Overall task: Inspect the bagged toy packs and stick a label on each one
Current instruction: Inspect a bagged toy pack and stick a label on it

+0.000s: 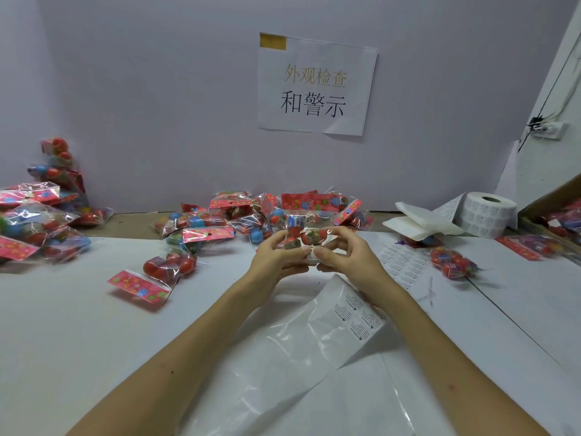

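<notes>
You are holding a bagged toy pack [300, 236] up above the white table [78, 325], just before the heap of packs [220, 221]. Your left hand [276, 258] is gripping its left side, and your right hand [344, 256] is pinching its right side, thumb pressing a small white label [312, 256] at its lower edge.

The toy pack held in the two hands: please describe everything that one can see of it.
It is a small clear crinkly plastic bag of round toys, mostly red, with one blue-and-white piece at its top. It is held up over the white table. The left hand grips its left side and the right hand its right, fingers curled round it. A small white label sits at its lower edge between the thumbs; whether it is fully stuck cannot be told.
</notes>
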`<state>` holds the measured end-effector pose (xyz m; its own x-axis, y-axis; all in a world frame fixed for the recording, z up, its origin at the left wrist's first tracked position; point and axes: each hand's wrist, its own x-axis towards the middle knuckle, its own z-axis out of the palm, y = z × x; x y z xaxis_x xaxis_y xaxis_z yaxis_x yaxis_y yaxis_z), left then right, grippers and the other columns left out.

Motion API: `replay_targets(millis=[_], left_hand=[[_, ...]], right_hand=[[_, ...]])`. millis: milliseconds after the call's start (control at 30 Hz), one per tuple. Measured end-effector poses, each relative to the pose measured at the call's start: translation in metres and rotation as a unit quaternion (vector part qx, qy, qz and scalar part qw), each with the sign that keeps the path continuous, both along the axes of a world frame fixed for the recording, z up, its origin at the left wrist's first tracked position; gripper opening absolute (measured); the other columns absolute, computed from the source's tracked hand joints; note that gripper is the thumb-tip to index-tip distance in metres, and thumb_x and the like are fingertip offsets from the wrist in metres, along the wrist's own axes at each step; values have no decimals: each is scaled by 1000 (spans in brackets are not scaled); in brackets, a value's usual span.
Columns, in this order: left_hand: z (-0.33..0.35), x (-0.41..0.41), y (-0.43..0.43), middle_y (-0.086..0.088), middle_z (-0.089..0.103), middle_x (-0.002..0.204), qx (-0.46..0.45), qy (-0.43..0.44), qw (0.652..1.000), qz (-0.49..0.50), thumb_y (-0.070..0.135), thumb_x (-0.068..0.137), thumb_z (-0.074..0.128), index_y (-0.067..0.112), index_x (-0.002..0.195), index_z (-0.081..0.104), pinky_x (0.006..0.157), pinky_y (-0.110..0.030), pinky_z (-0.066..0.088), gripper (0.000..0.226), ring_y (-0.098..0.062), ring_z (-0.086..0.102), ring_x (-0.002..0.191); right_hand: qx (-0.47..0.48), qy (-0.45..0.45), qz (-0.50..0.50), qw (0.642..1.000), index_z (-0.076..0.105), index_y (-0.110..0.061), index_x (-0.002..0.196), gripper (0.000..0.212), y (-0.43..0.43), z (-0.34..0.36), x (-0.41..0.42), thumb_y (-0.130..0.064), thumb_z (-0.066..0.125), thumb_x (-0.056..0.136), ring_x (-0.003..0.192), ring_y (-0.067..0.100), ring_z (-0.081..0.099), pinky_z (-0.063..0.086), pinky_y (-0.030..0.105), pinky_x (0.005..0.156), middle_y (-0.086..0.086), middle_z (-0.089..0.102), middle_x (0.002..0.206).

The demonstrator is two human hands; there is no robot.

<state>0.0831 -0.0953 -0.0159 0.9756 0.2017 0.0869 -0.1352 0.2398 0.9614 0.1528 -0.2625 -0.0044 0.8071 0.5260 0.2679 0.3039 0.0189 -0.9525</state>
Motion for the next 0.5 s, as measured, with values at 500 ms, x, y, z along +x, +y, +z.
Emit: replay_targets(millis=[500], left_hand=[[1,3,1,-19,71,118,-27,16,999,-21,17,72,82,14,140,51,77,-31,53,75,-26,73,96]], right_hand=[[70,5,-34,997,39,-29,147,83,-21,21,11,-35,83,77,107,12,69,57,27,76,-11,68,122]])
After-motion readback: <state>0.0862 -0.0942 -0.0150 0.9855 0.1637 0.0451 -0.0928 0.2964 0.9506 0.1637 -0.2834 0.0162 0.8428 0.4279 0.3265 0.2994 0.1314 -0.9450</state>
